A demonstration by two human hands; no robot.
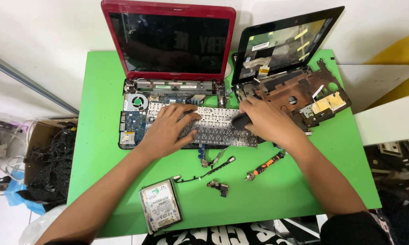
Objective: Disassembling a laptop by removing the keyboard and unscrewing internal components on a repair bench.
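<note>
Left hand (168, 131) lies spread-fingered on the loose keyboard (213, 129) over the red laptop (168, 45); right hand (268, 120) apparently grips a dark object (240, 121) at its right end.

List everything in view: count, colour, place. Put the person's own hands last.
Table: one, green, centre.
Open laptop: one, red lid, dark screen, base stripped, back left of table.
Keyboard: one, grey, lying on the red laptop's base.
Cooling fan: one, grey, left corner of that base.
Dismantled laptop: one, black screen frame, brown inner shell, back right.
Hard drive: one, silver, front edge of table.
Screwdriver: one, orange and black, front right of keyboard.
Cable strip: one, black, in front of keyboard.
Small connector part: one, dark, beside hard drive.
Box of cables: one, brown, floor left.
Left hand: flat on keyboard.
Right hand: on keyboard's right end, holding a dark object.
</note>
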